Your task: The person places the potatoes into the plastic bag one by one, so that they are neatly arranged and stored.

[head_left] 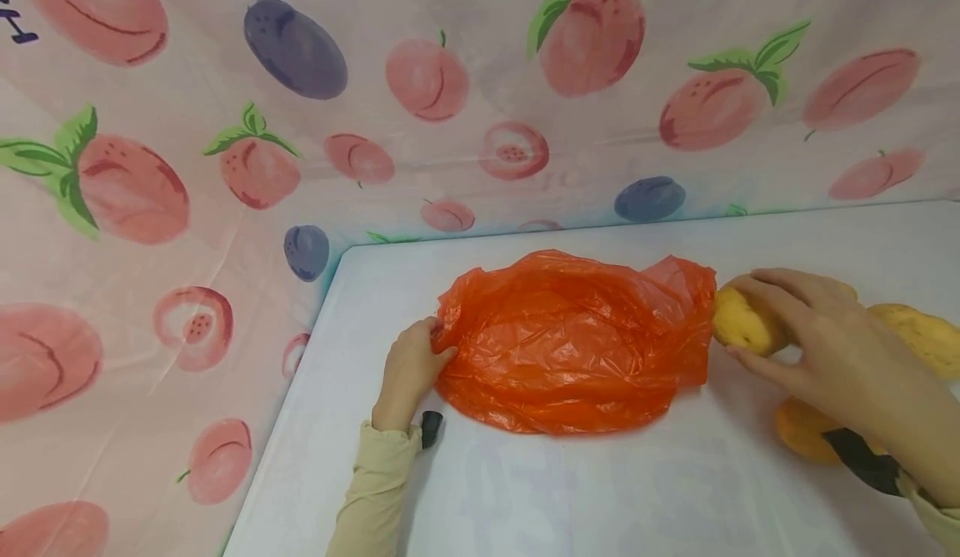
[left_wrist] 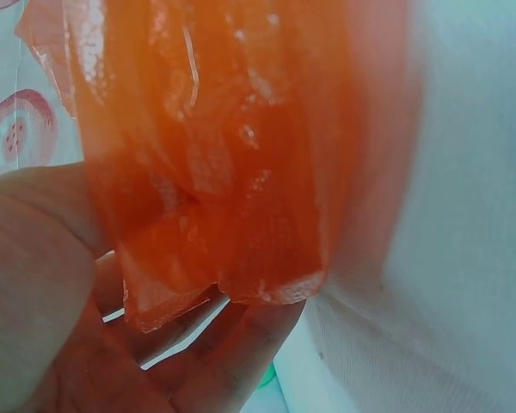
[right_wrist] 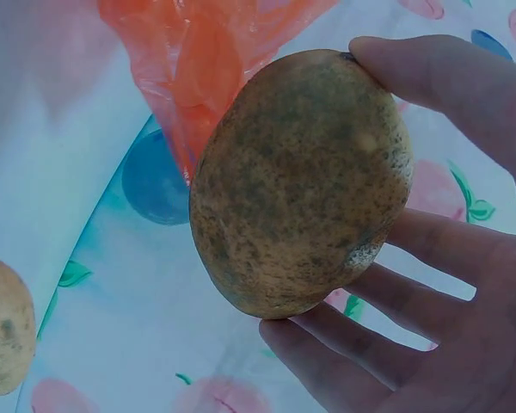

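An orange plastic bag (head_left: 555, 348) lies spread and crumpled on the white table. My left hand (head_left: 411, 369) grips its left edge; in the left wrist view the bag's folded edge (left_wrist: 232, 258) sits between thumb and fingers. At the bag's right end, my right hand (head_left: 847, 348) holds a yellow-brown potato (head_left: 742, 321) between thumb and fingertips. Seen from the right wrist, that potato (right_wrist: 301, 185) has dark speckles, and part of the bag (right_wrist: 202, 77) shows behind it. Whether potato and bag touch is unclear.
Another potato (head_left: 918, 336) lies right of my right hand, and one more (head_left: 802, 432) is partly under the right wrist. A bit of a further potato shows behind the hand. A fruit-printed cloth (head_left: 450, 165) rises behind the table (head_left: 600, 490) and along its left side.
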`<state>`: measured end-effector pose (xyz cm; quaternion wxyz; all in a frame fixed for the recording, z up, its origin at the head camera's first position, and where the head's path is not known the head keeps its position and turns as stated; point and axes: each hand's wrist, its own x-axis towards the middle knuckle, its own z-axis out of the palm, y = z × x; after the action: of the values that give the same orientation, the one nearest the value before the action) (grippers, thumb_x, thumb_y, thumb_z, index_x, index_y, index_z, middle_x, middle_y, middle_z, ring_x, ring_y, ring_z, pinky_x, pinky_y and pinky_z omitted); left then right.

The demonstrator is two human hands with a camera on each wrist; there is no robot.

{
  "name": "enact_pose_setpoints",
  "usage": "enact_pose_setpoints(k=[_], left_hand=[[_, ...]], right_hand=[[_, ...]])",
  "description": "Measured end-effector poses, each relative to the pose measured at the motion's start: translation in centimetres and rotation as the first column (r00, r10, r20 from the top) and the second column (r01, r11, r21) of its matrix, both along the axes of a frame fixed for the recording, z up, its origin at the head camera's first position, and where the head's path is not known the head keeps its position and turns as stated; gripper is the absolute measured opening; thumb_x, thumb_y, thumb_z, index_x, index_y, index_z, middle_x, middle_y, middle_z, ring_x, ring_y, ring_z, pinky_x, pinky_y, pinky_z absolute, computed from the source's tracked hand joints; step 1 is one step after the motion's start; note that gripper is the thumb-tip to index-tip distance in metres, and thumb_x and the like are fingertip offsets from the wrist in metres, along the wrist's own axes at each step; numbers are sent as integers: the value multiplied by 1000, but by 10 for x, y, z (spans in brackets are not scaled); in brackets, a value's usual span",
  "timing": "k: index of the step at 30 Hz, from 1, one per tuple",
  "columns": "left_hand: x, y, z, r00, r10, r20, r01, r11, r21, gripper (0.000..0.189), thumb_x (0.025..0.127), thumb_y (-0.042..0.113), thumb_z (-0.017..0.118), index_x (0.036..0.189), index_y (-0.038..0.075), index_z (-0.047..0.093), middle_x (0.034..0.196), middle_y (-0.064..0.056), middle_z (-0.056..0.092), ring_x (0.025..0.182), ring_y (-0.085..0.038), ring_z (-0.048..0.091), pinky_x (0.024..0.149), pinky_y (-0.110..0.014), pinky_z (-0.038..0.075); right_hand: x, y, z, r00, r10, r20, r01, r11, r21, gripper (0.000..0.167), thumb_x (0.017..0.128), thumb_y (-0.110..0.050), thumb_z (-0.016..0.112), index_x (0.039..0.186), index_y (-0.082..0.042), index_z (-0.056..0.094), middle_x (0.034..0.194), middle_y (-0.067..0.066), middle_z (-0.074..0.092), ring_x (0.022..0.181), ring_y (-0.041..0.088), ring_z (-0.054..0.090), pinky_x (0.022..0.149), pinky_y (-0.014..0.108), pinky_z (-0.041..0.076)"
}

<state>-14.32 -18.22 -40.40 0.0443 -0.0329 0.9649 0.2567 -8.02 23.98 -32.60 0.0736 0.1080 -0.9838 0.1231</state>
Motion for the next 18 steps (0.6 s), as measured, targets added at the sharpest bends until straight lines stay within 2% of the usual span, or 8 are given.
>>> enact_pose_setpoints(k=[3,5,11,18], left_hand=[[0,0,-1,1000,5,-2,-5,1000,8,50,89,19,75,132,2,58,124,-15,66,107,-32,63,98,-47,52],[1,0,-1,1000,10,2,-10,1000,16,49,89,19,75,132,2,59,123,-15,66,106,-31,63,97,-46,53],[1,-1,-3,1000,23,10,-23,999,26,48,89,19,75,132,4,59,123,-14,66,106,-30,62,97,-46,53],[-1,-1,-3,1000,21,10,-21,1000,21,49,89,19,75,132,4,59,123,-14,66,106,-30,62,98,-46,53]], right_hand=[[-1,-3,2,1000,-2,16,3,1000,-11,73,75,-47,84,130,-7,59,135,24,48,121,50,39,94,76,36],[-3,-5,3,1000,26,1,-26,999,-27,73,75,-45,85,131,-7,58,134,24,50,120,50,41,94,75,37],[-5,-10,6,993,99,-57,-102,994,-45,75,71,-35,89,132,-4,58,132,24,51,119,48,46,94,72,40],[-7,-20,8,976,164,-142,-175,982,-70,73,68,-29,91,130,-6,60,131,20,54,117,44,51,86,67,48]])
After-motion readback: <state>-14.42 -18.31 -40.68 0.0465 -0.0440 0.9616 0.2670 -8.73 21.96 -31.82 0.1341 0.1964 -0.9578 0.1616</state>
